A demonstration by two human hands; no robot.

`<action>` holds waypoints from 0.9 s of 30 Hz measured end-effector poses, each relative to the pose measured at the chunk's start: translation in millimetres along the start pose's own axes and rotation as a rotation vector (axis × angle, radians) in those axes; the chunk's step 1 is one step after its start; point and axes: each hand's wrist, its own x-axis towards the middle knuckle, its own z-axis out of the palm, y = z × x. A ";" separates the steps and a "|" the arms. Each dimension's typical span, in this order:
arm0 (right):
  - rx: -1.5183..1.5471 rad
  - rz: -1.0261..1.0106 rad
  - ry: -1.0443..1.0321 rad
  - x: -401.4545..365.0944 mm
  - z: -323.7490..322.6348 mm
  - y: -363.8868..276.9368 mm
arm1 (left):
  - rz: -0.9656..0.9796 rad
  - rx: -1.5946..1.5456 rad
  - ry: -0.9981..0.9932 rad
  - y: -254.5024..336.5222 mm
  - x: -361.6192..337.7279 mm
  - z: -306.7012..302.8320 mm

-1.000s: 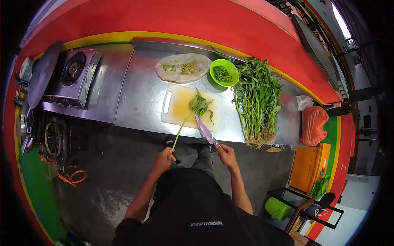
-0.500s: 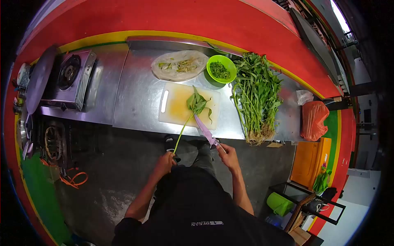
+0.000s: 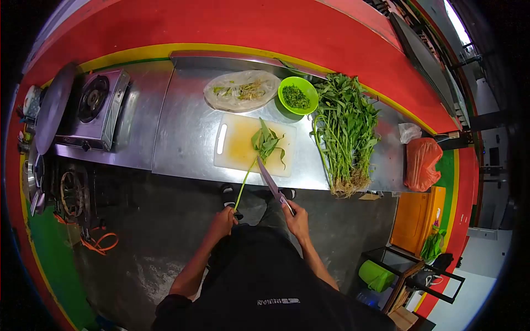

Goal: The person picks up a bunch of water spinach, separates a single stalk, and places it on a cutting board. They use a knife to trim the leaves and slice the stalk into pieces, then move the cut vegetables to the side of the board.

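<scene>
My left hand (image 3: 223,222) is closed round the lower end of a long green stem, just off the counter's front edge. The leafy top of this stalk (image 3: 266,142) lies over a white cutting board (image 3: 229,158) with a yellowish stain. In my right hand (image 3: 297,219) is a knife (image 3: 271,181) with a purplish blade, pointing up and left. Its tip is right at the stem, just below the leaves, near the board's front edge. A large bunch of leafy greens with roots (image 3: 348,127) lies to the right of the board.
Behind the board are a clear plastic bag with trimmings (image 3: 242,91) and a green bowl of chopped greens (image 3: 298,96). A gas stove (image 3: 95,107) stands at the left of the steel counter (image 3: 185,138). An orange bag (image 3: 423,164) sits at the right end.
My right hand has moved left and slightly down with the knife, bringing the blade's tip from the leaves to the stem. The left hand has hardly moved.
</scene>
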 end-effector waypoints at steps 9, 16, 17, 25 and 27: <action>-0.182 -0.080 0.046 -7.0 19.4 17.6 | -0.051 -0.031 -0.049 6.3 -1.9 1.2; -0.185 -0.187 0.101 -6.8 33.6 30.4 | 0.033 -0.089 -0.123 8.3 -6.6 -2.4; -0.184 -0.188 0.102 -6.4 33.0 32.6 | 0.033 -0.088 -0.123 9.8 -8.1 -3.4; -0.260 -0.045 0.001 -7.4 29.8 25.0 | 0.017 -0.430 -0.234 47.3 -37.7 -21.9; -0.258 -0.005 -0.012 -7.7 28.4 24.2 | 0.018 -0.479 -0.144 47.4 -38.8 -21.8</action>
